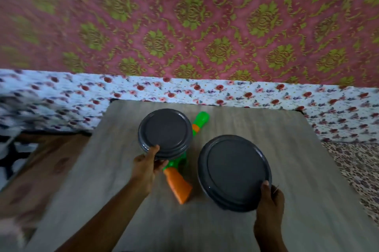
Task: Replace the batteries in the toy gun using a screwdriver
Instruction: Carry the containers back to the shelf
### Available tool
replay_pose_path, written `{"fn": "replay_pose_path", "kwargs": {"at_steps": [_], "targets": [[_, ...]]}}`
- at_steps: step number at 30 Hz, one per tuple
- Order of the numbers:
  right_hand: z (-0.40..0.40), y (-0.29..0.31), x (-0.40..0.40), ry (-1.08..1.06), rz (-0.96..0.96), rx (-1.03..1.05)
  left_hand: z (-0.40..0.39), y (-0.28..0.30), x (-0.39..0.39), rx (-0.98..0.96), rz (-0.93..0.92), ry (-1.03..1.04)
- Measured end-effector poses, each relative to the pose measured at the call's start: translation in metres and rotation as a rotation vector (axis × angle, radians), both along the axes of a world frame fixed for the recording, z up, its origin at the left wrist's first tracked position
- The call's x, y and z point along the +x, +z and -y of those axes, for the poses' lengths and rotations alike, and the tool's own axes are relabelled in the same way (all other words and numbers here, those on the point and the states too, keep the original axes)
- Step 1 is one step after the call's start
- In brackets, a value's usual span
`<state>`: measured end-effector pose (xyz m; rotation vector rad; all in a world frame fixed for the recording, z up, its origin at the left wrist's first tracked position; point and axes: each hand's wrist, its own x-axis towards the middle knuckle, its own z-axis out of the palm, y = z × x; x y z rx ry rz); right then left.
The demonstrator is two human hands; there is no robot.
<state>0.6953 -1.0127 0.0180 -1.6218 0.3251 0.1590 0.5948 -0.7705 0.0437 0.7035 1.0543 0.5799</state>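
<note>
A green and orange toy gun (178,182) lies on the grey wooden table (297,169), its orange stock toward me and its green muzzle pointing away. My left hand (146,166) grips the near rim of a dark grey plate (165,133) held above the gun's middle, hiding that part. My right hand (270,200) grips the near rim of a second, larger-looking dark grey plate (233,171) just right of the gun. No screwdriver or batteries are in view.
Beyond the table's far edge lies a floral white cloth (205,89) below a pink and green patterned wall (184,15). A brown wooden surface (41,159) sits to the left of the table, and a leaf-patterned fabric (359,165) to its right.
</note>
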Motion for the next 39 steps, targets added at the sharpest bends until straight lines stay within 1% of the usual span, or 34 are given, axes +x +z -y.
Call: {"fn": "replay_pose_path", "kwargs": {"at_steps": [5, 8, 10, 13, 17, 21, 25, 28, 31, 36, 39], "targets": [[-0.043, 0.004, -0.039, 0.098, 0.087, 0.011, -0.026, -0.001, -0.068, 0.052, -0.008, 0.075], [-0.058, 0.006, -0.052, 0.169, 0.115, 0.013, -0.037, -0.005, -0.096, 0.024, 0.035, 0.14], [-0.068, 0.004, -0.051, 0.216, 0.155, -0.016, -0.042, -0.009, -0.111, 0.012, 0.043, 0.165], [-0.078, 0.006, -0.048, 0.26, 0.177, -0.003, -0.04, -0.011, -0.128, 0.002, 0.04, 0.206], [-0.093, 0.01, -0.042, 0.348, 0.249, -0.027, -0.034, -0.011, -0.139, 0.026, 0.034, 0.236], [-0.11, 0.001, -0.037, 0.383, 0.215, -0.041, -0.03, -0.007, -0.147, 0.078, 0.028, 0.258], [-0.127, -0.006, -0.041, 0.429, 0.173, -0.022, -0.029, -0.002, -0.161, 0.056, 0.024, 0.345], [-0.145, -0.011, -0.046, 0.462, 0.142, -0.007, -0.036, 0.001, -0.175, 0.097, 0.011, 0.378], [-0.165, -0.016, -0.058, 0.493, 0.12, 0.005, -0.047, 0.005, -0.191, 0.116, 0.018, 0.463], [-0.204, -0.019, -0.09, 0.526, 0.084, 0.053, -0.082, -0.011, -0.243, 0.121, 0.018, 0.469], [-0.238, -0.017, -0.125, 0.527, 0.132, 0.015, -0.108, -0.016, -0.283, 0.087, 0.017, 0.495]]}}
